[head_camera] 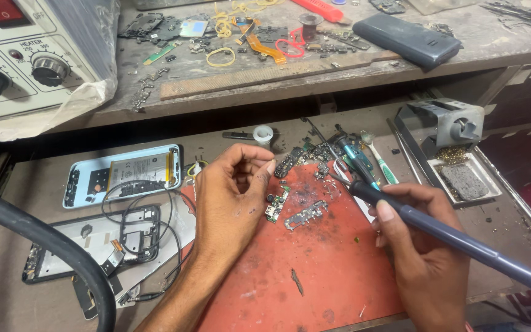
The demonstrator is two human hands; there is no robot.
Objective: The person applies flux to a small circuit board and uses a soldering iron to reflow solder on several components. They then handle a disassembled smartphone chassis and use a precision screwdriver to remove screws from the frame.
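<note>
On the red work mat (314, 270), the right hand (422, 246) is closed around a soldering iron (437, 230), held like a pen so its tip angles down toward the mat's far edge. The left hand (232, 190) hovers over the mat's left side, thumb and fingertips pinched together; what they hold, if anything, is too small to tell. Just right of that hand, on the mat, lie 2 small circuit boards (278, 203), within easy reach of the tip. Left of the mat rest an opened phone with battery (124, 174) and a phone frame (93, 243). A solder stand (453, 126) sits right of the mat.
</note>
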